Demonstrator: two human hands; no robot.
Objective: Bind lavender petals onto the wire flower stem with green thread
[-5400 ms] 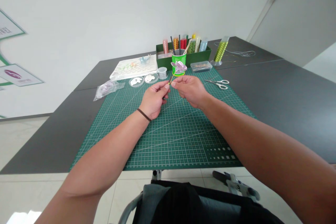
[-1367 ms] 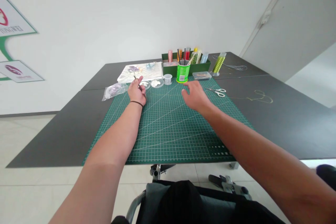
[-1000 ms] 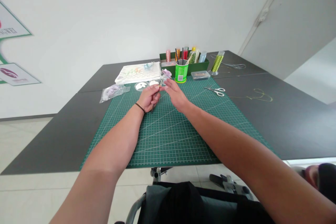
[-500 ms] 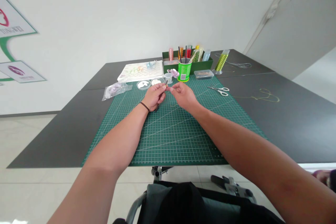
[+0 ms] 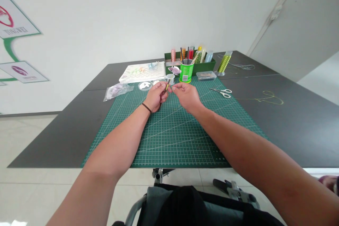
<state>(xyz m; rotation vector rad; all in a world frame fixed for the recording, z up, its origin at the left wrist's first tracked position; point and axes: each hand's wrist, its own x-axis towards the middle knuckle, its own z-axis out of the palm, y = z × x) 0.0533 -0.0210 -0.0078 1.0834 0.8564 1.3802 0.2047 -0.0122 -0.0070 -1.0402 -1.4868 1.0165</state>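
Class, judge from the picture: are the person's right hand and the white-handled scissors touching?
Apart: the head view shows green mat between the right hand and the scissors.

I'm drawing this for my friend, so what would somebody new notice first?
Probably the bright green cup, standing near the far edge of the gridded mat with sticks in it. Next, the pale purple flower just left of it, and the colourful spools in the dark green box behind.
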